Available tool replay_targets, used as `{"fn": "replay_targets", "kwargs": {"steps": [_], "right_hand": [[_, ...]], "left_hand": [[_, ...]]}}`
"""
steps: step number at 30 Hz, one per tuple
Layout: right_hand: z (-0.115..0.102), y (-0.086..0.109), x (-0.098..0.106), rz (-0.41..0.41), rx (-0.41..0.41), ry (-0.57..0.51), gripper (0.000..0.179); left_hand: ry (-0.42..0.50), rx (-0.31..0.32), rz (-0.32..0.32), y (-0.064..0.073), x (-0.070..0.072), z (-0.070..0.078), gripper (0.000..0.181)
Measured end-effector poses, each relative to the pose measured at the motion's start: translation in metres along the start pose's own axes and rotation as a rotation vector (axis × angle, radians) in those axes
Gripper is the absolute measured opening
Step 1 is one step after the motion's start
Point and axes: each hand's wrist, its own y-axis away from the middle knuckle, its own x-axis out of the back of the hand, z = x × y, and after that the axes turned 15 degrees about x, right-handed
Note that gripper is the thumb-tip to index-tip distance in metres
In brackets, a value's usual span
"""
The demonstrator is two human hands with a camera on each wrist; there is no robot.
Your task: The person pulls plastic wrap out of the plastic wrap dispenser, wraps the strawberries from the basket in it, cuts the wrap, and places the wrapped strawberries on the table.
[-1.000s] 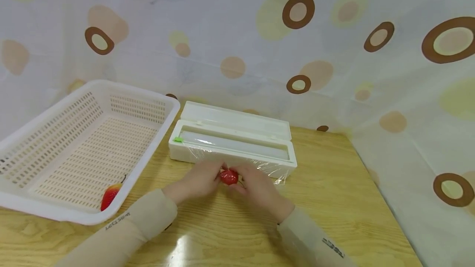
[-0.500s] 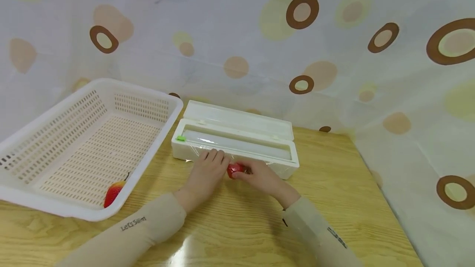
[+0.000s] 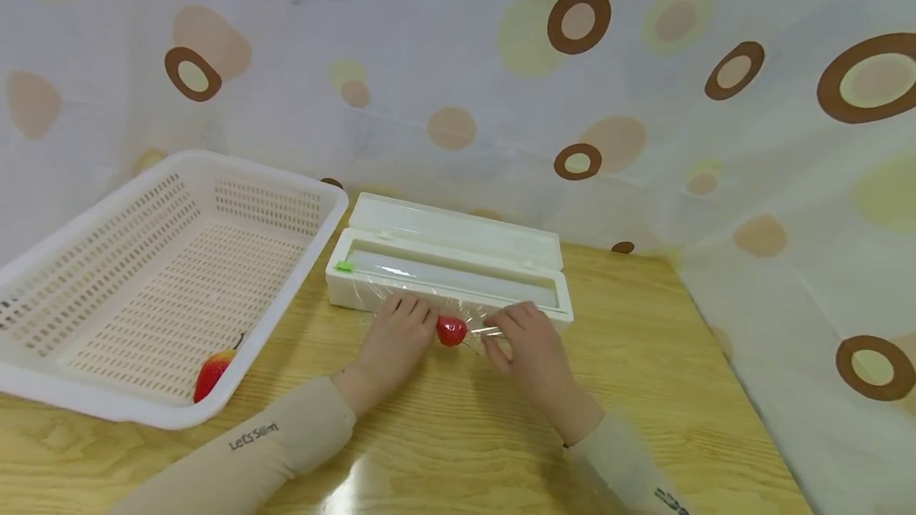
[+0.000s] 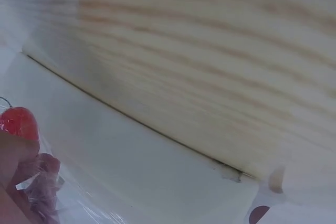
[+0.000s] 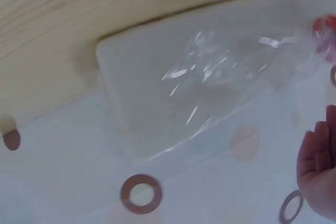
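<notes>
A small red fruit (image 3: 451, 331) with a thin stem sits in clear cling film (image 3: 472, 312), in front of the white film dispenser box (image 3: 358, 292). My left hand (image 3: 401, 332) grips it from the left; in the left wrist view crumpled film bunches among the fingers (image 4: 47, 163) beside the red fruit (image 4: 21, 121). To the fruit's right is my right hand (image 3: 525, 348), thumb and fingers apart beside a shiny strand of film. In the right wrist view, its loosely bent fingers (image 5: 317, 145) are clear of the film sheet (image 5: 210, 72), which stretches along the box.
A white slotted basket (image 3: 332, 213) stands at the left with a red and yellow fruit (image 3: 211, 376) in its near corner. The box lid (image 3: 458, 229) is raised, showing the film roll (image 3: 451, 276). A patterned sheet (image 3: 458, 70) hangs behind and at the right.
My left hand has come up against the box front, fingers over the film. My right hand has released the fruit and drawn right, leaving the fruit in view.
</notes>
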Motion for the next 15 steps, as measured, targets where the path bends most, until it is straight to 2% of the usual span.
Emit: {"fn": "replay_targets", "kwargs": {"steps": [1, 3, 5, 7, 10, 15], "right_hand": [[-0.006, 0.001, -0.004, 0.006, 0.058, 0.110, 0.029], [-0.016, 0.002, -0.012, -0.034, 0.116, 0.240, 0.039], [-0.022, 0.004, -0.021, -0.090, 0.116, 0.337, 0.049], [-0.022, 0.005, -0.028, -0.097, 0.074, 0.397, 0.051], [-0.014, 0.003, -0.033, 0.023, 0.068, 0.416, 0.045], [-0.002, 0.000, -0.038, 0.200, 0.121, 0.348, 0.032]], "left_hand": [[-0.006, 0.004, -0.007, 0.000, 0.000, 0.000, 0.029], [-0.014, 0.010, -0.024, -0.001, 0.001, 0.000, 0.030], [-0.030, 0.011, -0.034, -0.001, 0.003, 0.000, 0.031], [-0.030, 0.013, -0.028, 0.000, 0.002, 0.000, 0.031], [-0.036, 0.018, 0.011, 0.002, 0.000, 0.000, 0.032], [-0.020, 0.025, 0.062, 0.003, -0.003, -0.003, 0.035]]}}
